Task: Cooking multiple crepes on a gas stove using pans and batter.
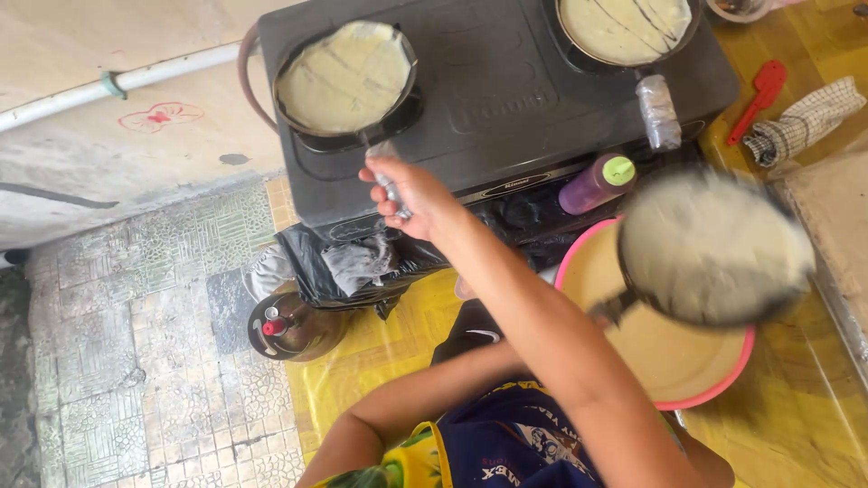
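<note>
My right hand (pixel 407 194) is shut on the foil-wrapped handle of a black pan (pixel 345 79) that sits on the left burner of a black stove (pixel 506 99); a thin pale crepe covers the pan. My left forearm (pixel 425 389) crosses under my right arm, and its hand is hidden there. A third pan (pixel 714 248), blurred and coated in pale batter, hangs tilted over a pink basin (pixel 723 384) of batter, and its handle runs toward the hidden hand.
Another crepe pan (pixel 624 27) sits on the right burner. A purple bottle with a green cap (pixel 597 183) lies at the stove front. A red spatula (pixel 758 99) and checked cloth (pixel 805 122) lie at the right. A gas cylinder (pixel 289 327) stands on the floor by rags (pixel 362 262).
</note>
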